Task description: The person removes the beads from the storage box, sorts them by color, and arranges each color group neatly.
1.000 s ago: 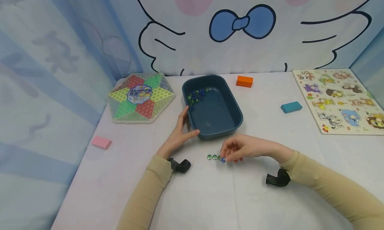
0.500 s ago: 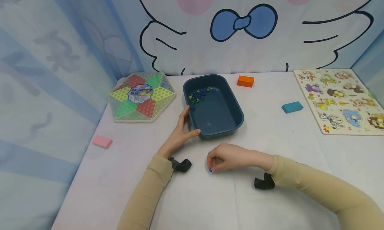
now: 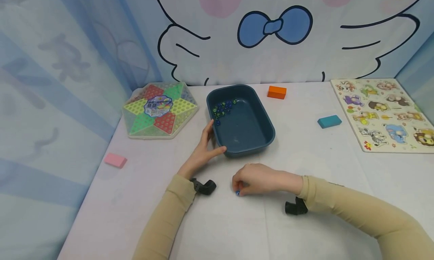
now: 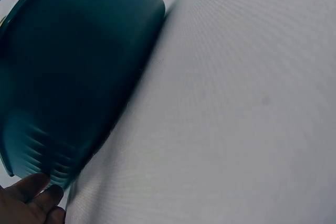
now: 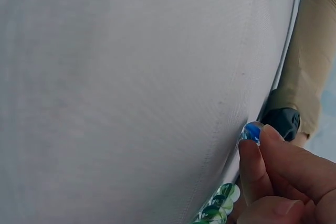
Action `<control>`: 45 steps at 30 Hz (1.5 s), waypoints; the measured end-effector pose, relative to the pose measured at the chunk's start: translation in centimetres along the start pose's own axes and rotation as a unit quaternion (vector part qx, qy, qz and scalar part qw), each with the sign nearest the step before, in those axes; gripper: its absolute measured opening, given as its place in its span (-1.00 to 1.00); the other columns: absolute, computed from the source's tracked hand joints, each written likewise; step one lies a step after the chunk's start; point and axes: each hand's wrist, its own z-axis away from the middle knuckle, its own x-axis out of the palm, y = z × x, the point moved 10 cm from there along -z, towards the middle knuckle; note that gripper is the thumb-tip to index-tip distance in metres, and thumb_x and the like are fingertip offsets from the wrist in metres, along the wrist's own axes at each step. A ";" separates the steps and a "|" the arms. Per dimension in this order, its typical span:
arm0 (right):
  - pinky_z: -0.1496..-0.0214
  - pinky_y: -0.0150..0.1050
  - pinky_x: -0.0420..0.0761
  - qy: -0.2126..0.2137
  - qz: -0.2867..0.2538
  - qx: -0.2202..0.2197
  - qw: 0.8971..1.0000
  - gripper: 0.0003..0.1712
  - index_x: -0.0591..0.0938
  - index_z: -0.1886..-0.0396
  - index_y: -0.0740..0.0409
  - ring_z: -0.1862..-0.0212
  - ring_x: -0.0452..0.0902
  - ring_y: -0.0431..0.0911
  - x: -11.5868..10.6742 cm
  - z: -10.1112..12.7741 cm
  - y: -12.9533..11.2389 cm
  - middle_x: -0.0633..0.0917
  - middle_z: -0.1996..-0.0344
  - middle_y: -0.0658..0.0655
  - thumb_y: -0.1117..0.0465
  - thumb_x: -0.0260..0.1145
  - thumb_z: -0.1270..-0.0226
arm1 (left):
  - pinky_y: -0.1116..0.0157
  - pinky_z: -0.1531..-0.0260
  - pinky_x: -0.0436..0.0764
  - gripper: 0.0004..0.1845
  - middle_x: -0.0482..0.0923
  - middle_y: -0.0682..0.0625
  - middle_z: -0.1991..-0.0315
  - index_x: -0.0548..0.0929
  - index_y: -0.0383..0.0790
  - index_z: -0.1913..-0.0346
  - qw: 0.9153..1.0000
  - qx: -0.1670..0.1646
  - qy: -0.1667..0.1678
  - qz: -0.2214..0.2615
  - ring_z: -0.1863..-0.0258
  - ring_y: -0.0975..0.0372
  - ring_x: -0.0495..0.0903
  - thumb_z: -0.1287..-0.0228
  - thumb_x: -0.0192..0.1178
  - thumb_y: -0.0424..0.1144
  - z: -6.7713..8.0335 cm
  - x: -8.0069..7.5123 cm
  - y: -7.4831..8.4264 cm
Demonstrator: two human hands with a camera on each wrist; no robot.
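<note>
In the head view my right hand (image 3: 255, 179) pinches a blue marble (image 3: 237, 193) between thumb and fingertips, down at the white table. The right wrist view shows the blue-swirled marble (image 5: 252, 131) in that pinch. Several green marbles (image 5: 224, 200) lie in a row beside the hand there; from the head camera the hand hides them. My left hand (image 3: 203, 152) rests against the dark blue tub (image 3: 244, 133), fingers on its left side and thumb at the near left corner. Inside the tub, blue and green marbles (image 3: 222, 108) cluster at the far left.
A hexagonal Chinese checkers set (image 3: 159, 111) lies left of the tub, a pink block (image 3: 115, 160) nearer. An orange block (image 3: 277, 92) and a teal block (image 3: 329, 121) lie to the right. An animal puzzle board (image 3: 386, 117) sits at far right.
My right hand has moved left and nearer with the blue marble, now covering the green marbles that showed one second ago. In the last half second it has barely moved. The left hand keeps its place.
</note>
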 end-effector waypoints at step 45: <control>0.22 -0.03 0.53 0.091 -0.230 0.092 0.965 -0.73 0.63 0.09 0.15 0.25 0.48 0.23 -15.2 -9.1 9.8 0.65 0.31 0.19 0.14 0.25 -0.27 | 0.07 -0.40 -0.03 -0.02 -0.18 0.01 -0.47 -0.26 0.31 -0.43 1.000 0.006 0.010 0.012 -0.45 0.15 -0.11 -0.16 0.25 -0.05 -1.3 -0.1 -3.7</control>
